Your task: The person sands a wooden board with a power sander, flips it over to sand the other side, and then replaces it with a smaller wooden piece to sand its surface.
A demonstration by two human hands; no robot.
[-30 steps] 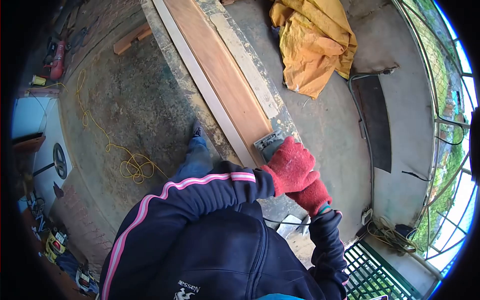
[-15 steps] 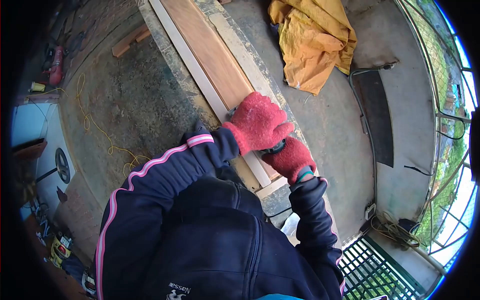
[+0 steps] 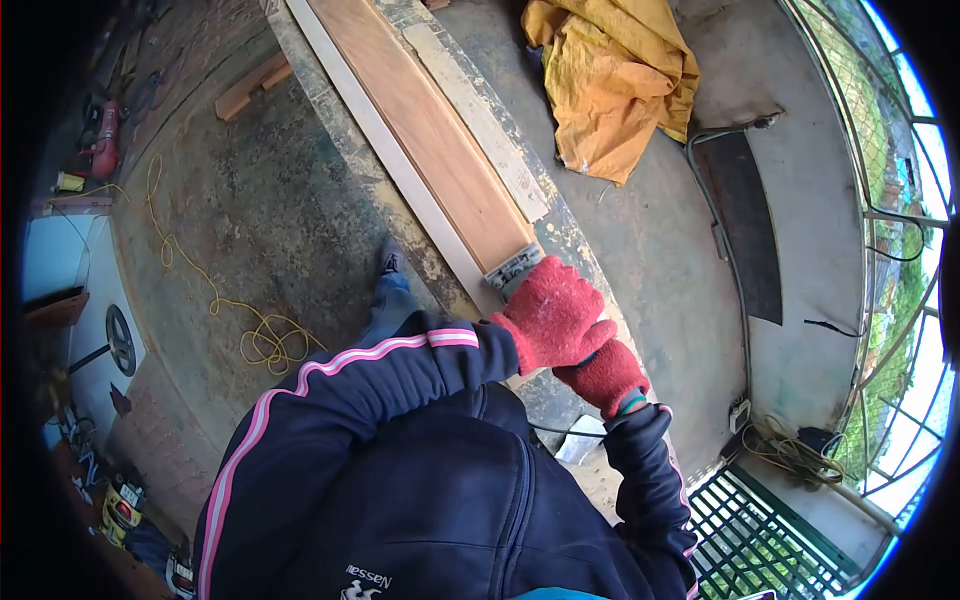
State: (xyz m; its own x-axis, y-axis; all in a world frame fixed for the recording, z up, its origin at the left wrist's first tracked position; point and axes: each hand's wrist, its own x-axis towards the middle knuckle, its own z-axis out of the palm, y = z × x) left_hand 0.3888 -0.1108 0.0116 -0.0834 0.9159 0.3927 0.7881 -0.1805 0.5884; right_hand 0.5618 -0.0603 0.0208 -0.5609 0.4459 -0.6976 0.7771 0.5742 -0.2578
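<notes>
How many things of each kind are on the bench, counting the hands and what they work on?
Gloved hands, left hand and right hand: 2
Sander: 1
Brown board: 1
Pale strips: 2
Total: 6

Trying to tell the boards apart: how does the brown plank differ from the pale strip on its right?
The brown plank is wider and reddish; the pale strip is narrower and whitish. The brown plank reaches the sander; the pale strip ends short of it. Both lie flat, parallel.
</notes>
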